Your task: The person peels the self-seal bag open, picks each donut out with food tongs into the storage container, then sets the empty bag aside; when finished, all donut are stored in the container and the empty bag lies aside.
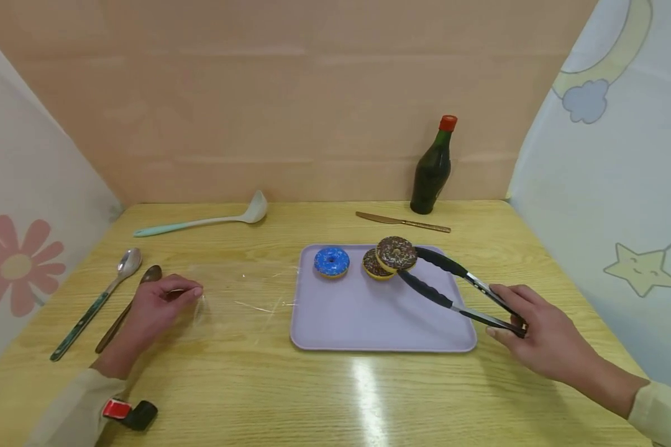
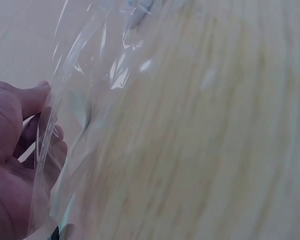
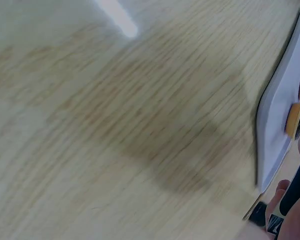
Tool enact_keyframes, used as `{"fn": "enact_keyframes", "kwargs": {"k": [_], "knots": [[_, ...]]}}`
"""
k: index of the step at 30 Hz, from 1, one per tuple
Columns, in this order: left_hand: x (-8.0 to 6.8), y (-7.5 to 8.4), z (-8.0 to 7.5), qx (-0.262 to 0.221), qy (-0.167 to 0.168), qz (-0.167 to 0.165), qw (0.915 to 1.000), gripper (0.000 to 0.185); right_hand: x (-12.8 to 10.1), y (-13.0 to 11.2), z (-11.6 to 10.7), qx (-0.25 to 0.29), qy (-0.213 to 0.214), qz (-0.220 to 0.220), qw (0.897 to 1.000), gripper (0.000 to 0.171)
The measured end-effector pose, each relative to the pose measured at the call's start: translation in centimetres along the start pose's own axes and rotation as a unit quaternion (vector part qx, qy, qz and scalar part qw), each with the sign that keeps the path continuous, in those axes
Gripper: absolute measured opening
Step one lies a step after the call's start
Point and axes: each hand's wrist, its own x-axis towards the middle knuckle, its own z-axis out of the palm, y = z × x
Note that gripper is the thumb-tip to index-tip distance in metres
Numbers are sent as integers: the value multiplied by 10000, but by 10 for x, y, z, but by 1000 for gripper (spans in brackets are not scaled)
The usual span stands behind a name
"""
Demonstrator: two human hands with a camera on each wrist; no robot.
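My right hand [image 1: 528, 332] grips black tongs [image 1: 458, 288] by their handles. The tong tips pinch a chocolate sprinkled donut [image 1: 396, 253], tilted up and lifted just above a lilac tray [image 1: 369, 316]. A second chocolate donut [image 1: 373, 267] lies under it on the tray, and a blue donut [image 1: 332, 261] sits to the left. My left hand [image 1: 162, 304] pinches the edge of a clear plastic bag [image 1: 240, 298] lying flat on the wooden table. In the left wrist view the bag film [image 2: 85, 100] runs between my fingers [image 2: 25, 150]. The right wrist view shows the tray edge [image 3: 275, 115], blurred.
Two spoons [image 1: 117, 279] lie left of my left hand. A pale ladle [image 1: 212, 219] lies at the back left. A brass knife [image 1: 402, 221] and a dark bottle with a red cap [image 1: 433, 171] stand behind the tray. Panels wall in the table on three sides.
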Motion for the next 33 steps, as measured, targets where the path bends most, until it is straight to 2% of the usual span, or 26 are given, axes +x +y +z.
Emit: {"fn": "enact_keyframes", "kwargs": {"k": [4, 10, 18, 23, 28, 33], "knots": [[-1, -1, -1, 32, -38, 47, 10000, 7, -9, 15, -3, -225, -76, 341, 9991, 64], [-1, 0, -2, -28, -35, 90, 9999, 6, -15, 27, -2, -448, -211, 614, 9969, 63], [-1, 1, -2, -140, -57, 0, 9999, 6, -19, 34, 2, -580, -439, 631, 9954, 67], [-2, 2, -3, 41, -90, -33, 9999, 6, -21, 33, 2, -506, -597, 790, 9938, 73], [-3, 4, -4, 295, -174, 197, 9992, 9, -21, 30, 0, -280, -454, 946, 9941, 76], [-2, 4, -6, 825, -353, 390, 9952, 9, -21, 32, 2, -113, -362, 1531, 9875, 77]]}}
